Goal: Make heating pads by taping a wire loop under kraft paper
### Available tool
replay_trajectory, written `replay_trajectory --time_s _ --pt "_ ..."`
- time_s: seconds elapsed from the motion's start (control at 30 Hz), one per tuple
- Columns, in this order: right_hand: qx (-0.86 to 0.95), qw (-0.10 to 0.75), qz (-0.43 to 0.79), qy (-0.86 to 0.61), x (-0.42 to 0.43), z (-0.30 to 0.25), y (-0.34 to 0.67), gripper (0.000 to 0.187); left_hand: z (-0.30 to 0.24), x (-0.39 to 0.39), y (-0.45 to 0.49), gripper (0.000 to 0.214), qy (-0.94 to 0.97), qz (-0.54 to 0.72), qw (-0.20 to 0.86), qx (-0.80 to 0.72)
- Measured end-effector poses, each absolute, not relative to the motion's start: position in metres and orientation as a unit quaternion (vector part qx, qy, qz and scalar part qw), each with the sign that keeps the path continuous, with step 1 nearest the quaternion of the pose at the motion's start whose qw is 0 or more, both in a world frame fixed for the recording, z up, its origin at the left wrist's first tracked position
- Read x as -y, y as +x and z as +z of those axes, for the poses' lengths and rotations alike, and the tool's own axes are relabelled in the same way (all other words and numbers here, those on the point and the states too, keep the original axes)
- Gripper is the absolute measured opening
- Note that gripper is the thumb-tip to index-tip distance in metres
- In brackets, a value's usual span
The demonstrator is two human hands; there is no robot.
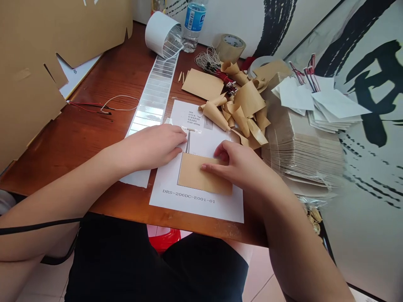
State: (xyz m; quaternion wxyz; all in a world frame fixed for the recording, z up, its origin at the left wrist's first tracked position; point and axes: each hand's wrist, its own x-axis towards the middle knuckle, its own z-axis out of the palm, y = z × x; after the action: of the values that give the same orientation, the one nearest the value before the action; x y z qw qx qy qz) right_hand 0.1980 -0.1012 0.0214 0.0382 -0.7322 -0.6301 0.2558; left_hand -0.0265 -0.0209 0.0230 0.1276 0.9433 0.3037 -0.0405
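Observation:
My left hand lies on a white printed sheet, its fingertips at a thin shiny strip; whether they grip it is hard to tell. A narrow dark strip lies just beyond those fingers. My right hand rests with its fingertips on a rectangular kraft paper piece, which lies flat on the sheet. A printed code, DRS-206DC-E001-01, runs below that piece. The sheet's lower edge reaches the front of the wooden table.
A long strip of silver labels runs from a white roll. Curled kraft paper is heaped beyond the sheet, beside a wrapped stack of kraft sheets. Bundled wires, a packing tape roll, a water bottle and cardboard surround them.

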Motion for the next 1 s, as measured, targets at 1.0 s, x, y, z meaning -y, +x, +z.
replay_trajectory --time_s 1.0 --pt "0.38 0.306 0.602 -0.632 0.1 0.023 0.195 0.023 0.013 0.032 -0.029 0.103 0.941 -0.057 0.216 -0.253"
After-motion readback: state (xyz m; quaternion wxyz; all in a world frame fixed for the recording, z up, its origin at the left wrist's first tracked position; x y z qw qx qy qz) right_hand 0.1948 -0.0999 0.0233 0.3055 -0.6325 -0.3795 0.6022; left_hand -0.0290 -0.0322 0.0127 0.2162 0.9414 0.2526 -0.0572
